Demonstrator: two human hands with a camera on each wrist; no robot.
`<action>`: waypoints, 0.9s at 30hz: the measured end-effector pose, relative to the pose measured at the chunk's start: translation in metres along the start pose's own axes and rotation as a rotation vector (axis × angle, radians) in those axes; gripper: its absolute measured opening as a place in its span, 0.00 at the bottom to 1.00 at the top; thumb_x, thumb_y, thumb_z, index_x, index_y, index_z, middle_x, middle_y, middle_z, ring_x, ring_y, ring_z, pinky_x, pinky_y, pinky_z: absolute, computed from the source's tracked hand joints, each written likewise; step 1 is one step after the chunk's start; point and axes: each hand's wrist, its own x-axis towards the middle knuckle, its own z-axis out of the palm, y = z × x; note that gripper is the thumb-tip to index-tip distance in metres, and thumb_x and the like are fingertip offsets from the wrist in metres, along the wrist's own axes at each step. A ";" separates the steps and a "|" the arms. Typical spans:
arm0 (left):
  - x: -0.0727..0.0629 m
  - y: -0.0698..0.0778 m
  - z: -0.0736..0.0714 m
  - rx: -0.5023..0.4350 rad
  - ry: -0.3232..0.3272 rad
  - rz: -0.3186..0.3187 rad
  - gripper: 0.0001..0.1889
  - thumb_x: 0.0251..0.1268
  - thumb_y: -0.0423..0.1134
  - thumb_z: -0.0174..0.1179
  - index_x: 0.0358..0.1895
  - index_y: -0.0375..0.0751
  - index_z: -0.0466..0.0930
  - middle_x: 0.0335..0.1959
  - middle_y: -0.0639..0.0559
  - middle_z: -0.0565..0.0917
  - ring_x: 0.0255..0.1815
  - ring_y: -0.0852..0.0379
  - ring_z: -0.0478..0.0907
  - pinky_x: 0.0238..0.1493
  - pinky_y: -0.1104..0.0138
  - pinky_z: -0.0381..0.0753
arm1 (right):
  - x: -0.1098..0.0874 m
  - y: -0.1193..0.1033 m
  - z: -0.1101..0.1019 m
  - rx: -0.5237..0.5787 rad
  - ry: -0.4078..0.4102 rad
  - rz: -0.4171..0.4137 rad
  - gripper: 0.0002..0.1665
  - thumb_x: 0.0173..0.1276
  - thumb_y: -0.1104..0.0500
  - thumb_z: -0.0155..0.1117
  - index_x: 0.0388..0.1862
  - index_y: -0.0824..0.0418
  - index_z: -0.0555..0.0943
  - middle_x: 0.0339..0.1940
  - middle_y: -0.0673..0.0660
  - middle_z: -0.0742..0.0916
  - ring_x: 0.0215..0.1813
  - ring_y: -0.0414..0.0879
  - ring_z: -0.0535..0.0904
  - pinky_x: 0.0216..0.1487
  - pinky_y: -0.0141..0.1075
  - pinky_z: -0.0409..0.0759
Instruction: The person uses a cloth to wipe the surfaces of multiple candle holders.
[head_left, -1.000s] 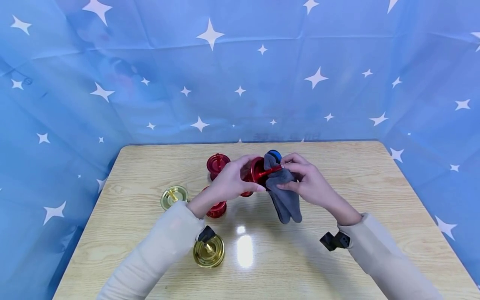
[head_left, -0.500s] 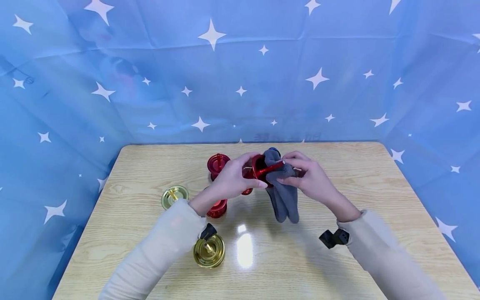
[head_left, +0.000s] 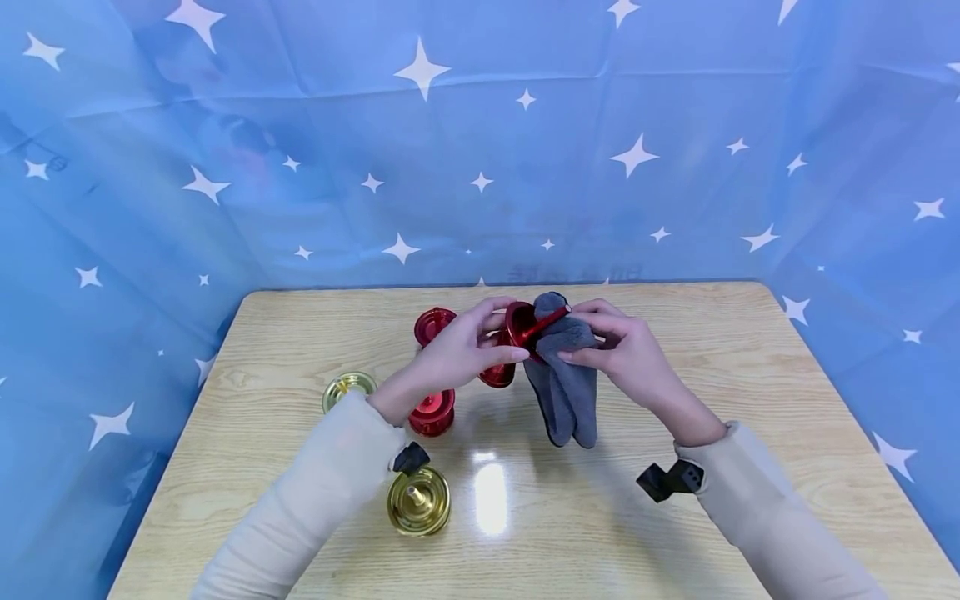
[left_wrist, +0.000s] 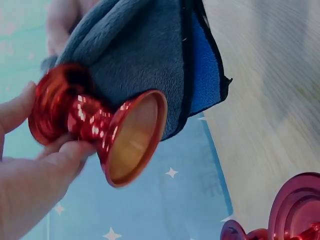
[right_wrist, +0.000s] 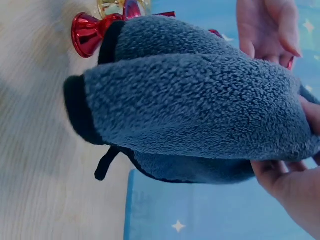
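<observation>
In the head view my left hand (head_left: 459,348) grips a shiny red candle holder (head_left: 498,372) around its waist, thumb and fingers on either side. It is tilted, its cup facing right with a thin red spike sticking out. A grey cloth (head_left: 564,379) with a black hem is in my right hand (head_left: 628,350), pinched between thumb and fingers beside the spike. The cloth overlaps the cup's rim and hangs down in two folds. In the left wrist view the candle holder's flared base (left_wrist: 135,140) faces the camera, and a blue underside of the cloth (left_wrist: 205,65) shows.
Two more red candle holders stand left of the hands, one at the back (head_left: 433,323) and one nearer (head_left: 432,414), partly behind the left arm. A gold one (head_left: 348,387) stands further left, another (head_left: 419,502) near the front. The wooden table (head_left: 712,350) meets a blue starry curtain (head_left: 480,217).
The left hand has raised and tipped the red candle holder slightly, so its base shows more. The cloth has shifted over the cup, hiding its blue patch in the head view.
</observation>
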 end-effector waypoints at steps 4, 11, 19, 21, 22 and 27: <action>0.000 0.001 -0.002 -0.044 -0.004 -0.017 0.33 0.53 0.31 0.65 0.63 0.41 0.61 0.56 0.45 0.74 0.53 0.53 0.75 0.50 0.64 0.76 | 0.000 0.000 -0.001 0.008 -0.021 -0.008 0.22 0.52 0.70 0.69 0.48 0.69 0.80 0.48 0.58 0.77 0.46 0.43 0.77 0.39 0.31 0.80; 0.002 -0.003 -0.001 0.051 -0.014 0.005 0.36 0.48 0.31 0.69 0.63 0.37 0.63 0.54 0.46 0.73 0.56 0.54 0.69 0.54 0.66 0.72 | -0.002 0.000 0.002 0.033 -0.039 -0.013 0.22 0.51 0.71 0.69 0.48 0.69 0.80 0.49 0.57 0.77 0.46 0.44 0.77 0.40 0.32 0.80; 0.000 -0.008 -0.002 -0.001 -0.061 0.020 0.36 0.50 0.29 0.67 0.62 0.36 0.59 0.53 0.42 0.75 0.54 0.54 0.73 0.54 0.66 0.72 | -0.005 -0.001 0.005 0.019 -0.057 -0.017 0.23 0.51 0.71 0.69 0.48 0.69 0.79 0.49 0.57 0.76 0.45 0.44 0.77 0.40 0.32 0.80; 0.000 -0.009 0.000 -0.017 -0.041 0.029 0.36 0.49 0.28 0.67 0.62 0.36 0.59 0.52 0.41 0.75 0.53 0.53 0.73 0.52 0.66 0.74 | -0.005 -0.002 0.006 0.017 -0.050 -0.012 0.24 0.51 0.71 0.69 0.49 0.70 0.78 0.49 0.57 0.76 0.46 0.44 0.77 0.40 0.32 0.80; 0.000 -0.010 0.001 -0.025 -0.026 0.033 0.36 0.48 0.28 0.68 0.61 0.37 0.59 0.52 0.41 0.75 0.53 0.53 0.74 0.51 0.66 0.75 | -0.005 -0.003 0.007 0.014 -0.043 -0.004 0.24 0.51 0.71 0.69 0.50 0.70 0.78 0.49 0.57 0.76 0.46 0.45 0.77 0.41 0.32 0.80; 0.000 -0.012 0.007 -0.048 0.048 0.056 0.36 0.45 0.26 0.69 0.59 0.37 0.60 0.52 0.42 0.74 0.52 0.52 0.74 0.48 0.67 0.76 | -0.006 -0.010 0.011 -0.032 -0.005 0.039 0.24 0.51 0.68 0.70 0.50 0.68 0.78 0.48 0.57 0.77 0.47 0.48 0.76 0.43 0.31 0.79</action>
